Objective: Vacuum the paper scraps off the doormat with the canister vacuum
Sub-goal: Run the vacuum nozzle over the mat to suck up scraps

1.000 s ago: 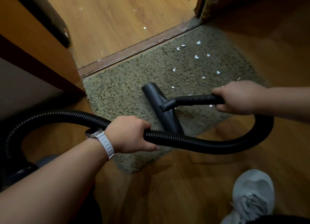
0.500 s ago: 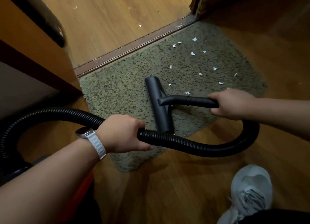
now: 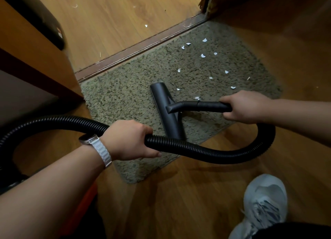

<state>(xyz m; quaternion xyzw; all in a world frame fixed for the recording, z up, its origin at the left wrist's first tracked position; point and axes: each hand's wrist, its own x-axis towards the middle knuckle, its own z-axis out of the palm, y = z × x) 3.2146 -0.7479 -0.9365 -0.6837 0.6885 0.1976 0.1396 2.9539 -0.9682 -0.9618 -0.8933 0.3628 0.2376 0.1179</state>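
Observation:
A shaggy green doormat (image 3: 129,99) lies on the wooden floor against a door threshold. Several white paper scraps (image 3: 203,55) dot its far right half. The black floor nozzle (image 3: 166,109) rests flat on the mat's middle, just left of the nearest scraps. My right hand (image 3: 241,107) grips the black wand (image 3: 206,106) that joins the nozzle. My left hand (image 3: 129,140) grips the ribbed black hose (image 3: 206,152), which loops from the wand round to the lower left. The canister itself is mostly hidden at the lower left edge.
A brown threshold strip (image 3: 139,47) borders the mat's far side, with a few scraps (image 3: 146,25) on the lighter floor beyond. A wooden cabinet (image 3: 35,47) stands at left. A door frame (image 3: 207,4) rises at top right. My grey sneaker (image 3: 263,206) stands at lower right.
The nozzle has slid slightly left and nearer on the mat, pulled by my right hand. A few scraps beside the wand are gone. My left hand keeps its grip on the hose.

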